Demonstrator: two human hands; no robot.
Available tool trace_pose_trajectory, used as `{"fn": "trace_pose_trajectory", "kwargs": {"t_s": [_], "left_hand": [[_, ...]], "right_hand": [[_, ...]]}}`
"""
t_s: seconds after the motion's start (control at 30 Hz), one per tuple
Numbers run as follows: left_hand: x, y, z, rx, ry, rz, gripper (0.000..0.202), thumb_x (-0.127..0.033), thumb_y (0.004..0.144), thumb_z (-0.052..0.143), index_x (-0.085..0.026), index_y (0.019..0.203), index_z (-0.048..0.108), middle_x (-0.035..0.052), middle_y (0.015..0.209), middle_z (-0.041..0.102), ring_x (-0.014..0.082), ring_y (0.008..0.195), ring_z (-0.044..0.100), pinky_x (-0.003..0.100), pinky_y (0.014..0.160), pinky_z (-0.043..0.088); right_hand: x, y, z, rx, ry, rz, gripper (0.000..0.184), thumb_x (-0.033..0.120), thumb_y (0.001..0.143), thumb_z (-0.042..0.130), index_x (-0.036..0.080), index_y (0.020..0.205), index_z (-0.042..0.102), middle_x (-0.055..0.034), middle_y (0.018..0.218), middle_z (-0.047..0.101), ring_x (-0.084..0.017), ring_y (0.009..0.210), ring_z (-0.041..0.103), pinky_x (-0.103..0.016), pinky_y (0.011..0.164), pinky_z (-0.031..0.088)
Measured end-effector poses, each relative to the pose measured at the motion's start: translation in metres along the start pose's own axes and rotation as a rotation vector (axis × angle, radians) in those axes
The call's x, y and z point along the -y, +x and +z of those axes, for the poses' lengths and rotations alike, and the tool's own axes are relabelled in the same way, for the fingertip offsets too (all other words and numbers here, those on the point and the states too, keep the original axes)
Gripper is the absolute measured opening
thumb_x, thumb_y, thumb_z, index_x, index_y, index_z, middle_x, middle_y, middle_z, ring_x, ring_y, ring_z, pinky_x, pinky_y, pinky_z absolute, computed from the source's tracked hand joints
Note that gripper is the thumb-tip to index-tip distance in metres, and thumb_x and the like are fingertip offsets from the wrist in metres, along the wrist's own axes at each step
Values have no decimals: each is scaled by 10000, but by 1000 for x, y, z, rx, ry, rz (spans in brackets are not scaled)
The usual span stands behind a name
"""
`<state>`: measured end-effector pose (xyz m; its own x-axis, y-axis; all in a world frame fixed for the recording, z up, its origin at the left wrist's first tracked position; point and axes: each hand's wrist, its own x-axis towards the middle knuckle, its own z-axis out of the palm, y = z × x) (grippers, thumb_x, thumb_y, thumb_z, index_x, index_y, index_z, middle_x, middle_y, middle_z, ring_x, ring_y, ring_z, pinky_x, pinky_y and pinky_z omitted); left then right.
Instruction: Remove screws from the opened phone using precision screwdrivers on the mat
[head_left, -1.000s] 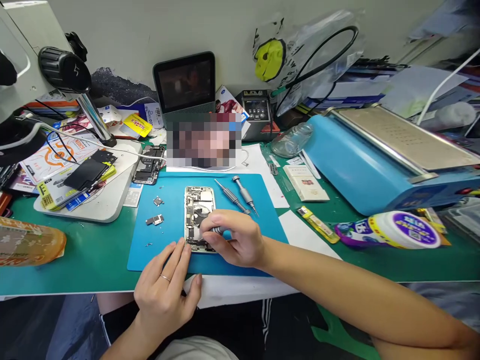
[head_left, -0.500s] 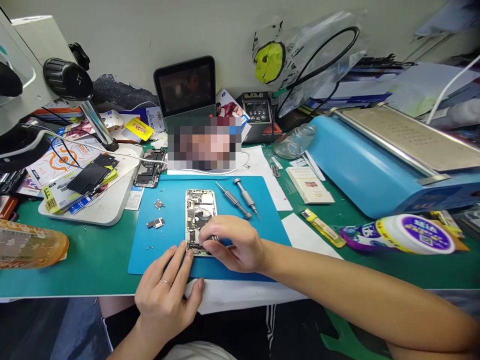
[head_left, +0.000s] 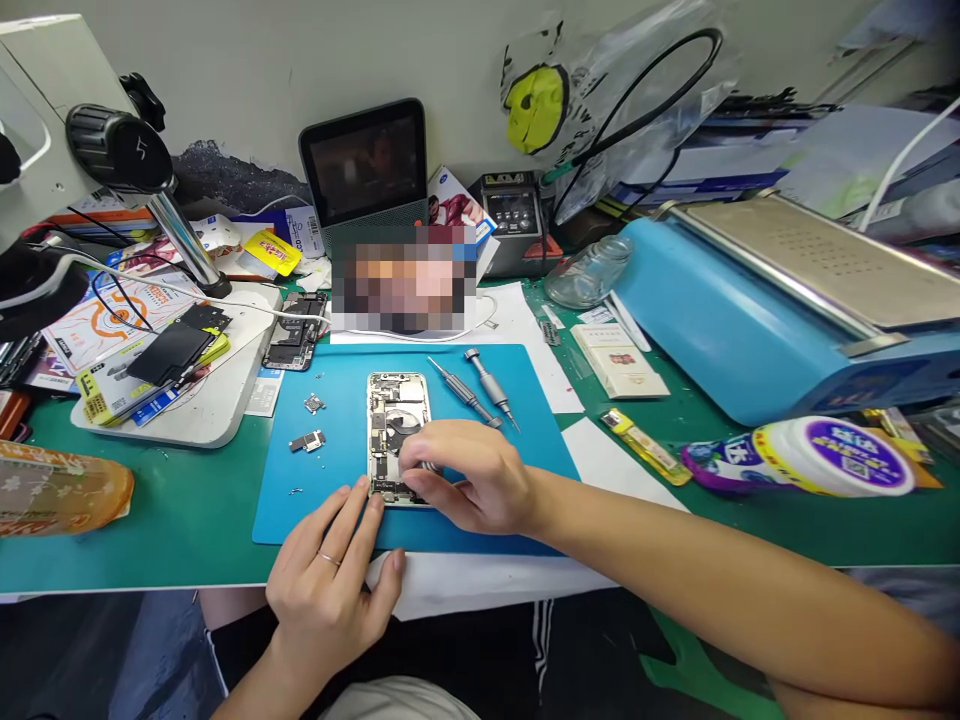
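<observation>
An opened phone (head_left: 373, 420), its inner boards and round coil exposed, lies upright on the blue mat (head_left: 480, 535). My left hand (head_left: 330, 570) is open, its fingertips resting at the phone's lower left edge. Over the lower right of the phone, my right hand (head_left: 472, 475) has its thumb and fingers closed around a slim metal tool (head_left: 428, 465). Most of that tool is hidden by the fingers, so its kind cannot be made out. Two grey screwdrivers (head_left: 491, 388) lie on the mat to the right of the phone. Small phone parts (head_left: 307, 441) are scattered on its left.
Another phone body (head_left: 296, 335) lies behind the mat. A microscope stand (head_left: 180, 240) rises at the left, near an orange-tinted cup (head_left: 64, 490). To the right are a large blue machine (head_left: 675, 330), a glass jar (head_left: 589, 275) and a purple-and-white tub (head_left: 810, 457).
The view has shifted slightly, moving the scene a little up and left. Both hands keep nearly the same place on the phone.
</observation>
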<state>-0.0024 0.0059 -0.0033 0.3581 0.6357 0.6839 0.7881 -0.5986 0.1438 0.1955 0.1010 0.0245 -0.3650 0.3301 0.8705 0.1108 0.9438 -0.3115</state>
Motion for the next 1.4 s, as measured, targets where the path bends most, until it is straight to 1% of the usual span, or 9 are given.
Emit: {"fn": "trace_pose_trajectory", "kwargs": {"t_s": [0.1,0.17,0.37,0.53,0.8,0.97,1.13,1.27,1.4], "left_hand": [[-1,0,0,3,-4,-7,340,-233,944,684,-110,1260,714,110,1249,768,255,1154,707,371,970,542],[-2,-1,0,10,-2,-10,347,-237,936,695,-111,1258,715,108,1252,767,254,1155,708,368,968,543],[0,-1,3,3,8,-9,354,-258,926,713,-111,1247,721,119,1226,775,267,1145,714,369,962,542],[-1,-2,2,0,2,-10,347,-260,926,712,-107,1238,721,125,1187,786,273,1128,719,370,958,538],[-2,0,2,-5,2,-28,347,-263,933,702,-118,1249,711,113,1174,792,264,1113,728,365,951,540],[-2,-1,2,-4,11,-27,348,-272,935,701,-119,1248,710,111,1172,792,264,1110,730,365,949,541],[-2,-1,2,-4,11,-26,340,-261,938,694,-119,1246,710,120,1172,790,266,1120,722,368,957,540],[-1,-2,2,-17,23,-20,331,-264,947,684,-102,1235,714,136,1160,789,271,1109,716,370,952,531],[-2,-3,4,-24,36,-14,338,-254,931,702,-104,1233,716,131,1147,790,272,1104,710,367,950,523]], "right_hand": [[0,-3,3,-23,79,35,392,84,997,557,139,1378,486,-62,868,723,-143,671,661,-263,622,592],[1,-4,4,-21,99,44,412,79,994,562,142,1392,479,-66,891,728,-146,688,673,-269,635,603],[1,-3,9,18,88,37,360,121,1030,523,162,1384,467,-36,866,713,-139,698,679,-255,646,601],[1,-3,13,24,96,31,327,134,1043,524,157,1365,464,-34,867,700,-137,704,657,-256,636,592],[1,-3,12,78,59,32,343,143,1046,512,169,1380,439,-21,855,698,-136,679,645,-248,621,575],[2,-3,12,101,36,43,305,151,1057,503,165,1356,445,-22,861,691,-126,690,649,-242,627,587],[2,-1,11,100,12,18,275,149,1049,520,131,1320,476,-38,841,711,-132,679,665,-246,625,590],[3,4,11,94,-29,-35,268,167,1056,512,146,1322,488,-52,906,761,-144,754,724,-262,676,618],[4,9,12,76,-14,-74,270,136,1048,495,134,1318,504,-83,940,781,-160,807,748,-274,709,628]]}}
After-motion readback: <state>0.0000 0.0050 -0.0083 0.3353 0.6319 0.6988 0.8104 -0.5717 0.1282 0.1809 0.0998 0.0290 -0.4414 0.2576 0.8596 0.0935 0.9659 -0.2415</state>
